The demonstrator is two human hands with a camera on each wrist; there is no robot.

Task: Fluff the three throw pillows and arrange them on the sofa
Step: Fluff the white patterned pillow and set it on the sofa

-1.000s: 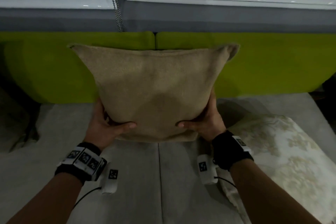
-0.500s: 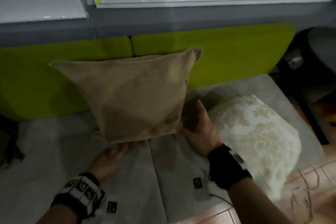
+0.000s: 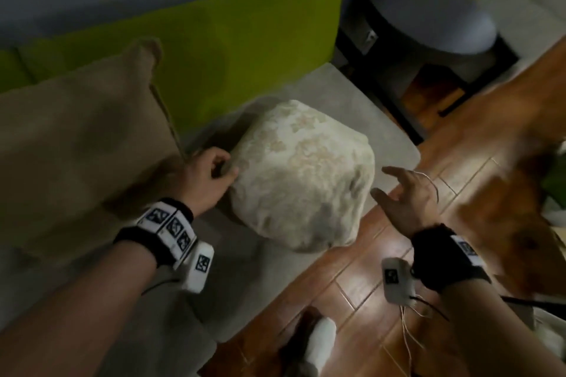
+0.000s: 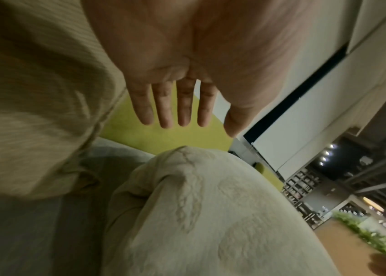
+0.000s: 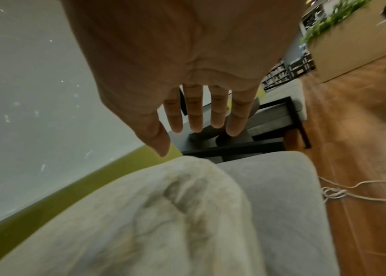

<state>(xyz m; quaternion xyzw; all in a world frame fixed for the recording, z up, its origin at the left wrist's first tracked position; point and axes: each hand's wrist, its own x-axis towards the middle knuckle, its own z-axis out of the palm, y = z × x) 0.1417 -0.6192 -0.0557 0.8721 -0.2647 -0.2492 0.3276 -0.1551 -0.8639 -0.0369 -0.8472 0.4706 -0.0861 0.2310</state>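
Cream pillow, patterned with a pale floral weave, lies flat on the grey seat of the sofa, near the seat's front edge, with one corner overhanging the wooden floor. At its 9 o'clock I see the tan pillow standing upright, leaning back against the green backrest. My left hand sits in the gap between the two pillows; in the head view its fingers look slightly bent against the cream pillow's left edge, while the left wrist view shows the fingers straight and close together above the fabric, holding nothing. Whether they actually touch the pillow I cannot tell. My right hand hovers at the cream pillow's 3 o'clock, just beside it and apart from it, over the floor; its fingers are spread wide and empty. A round grey stool stands at the 1 o'clock of the sofa's end, and a thin white cord lies looped on the floorboards.
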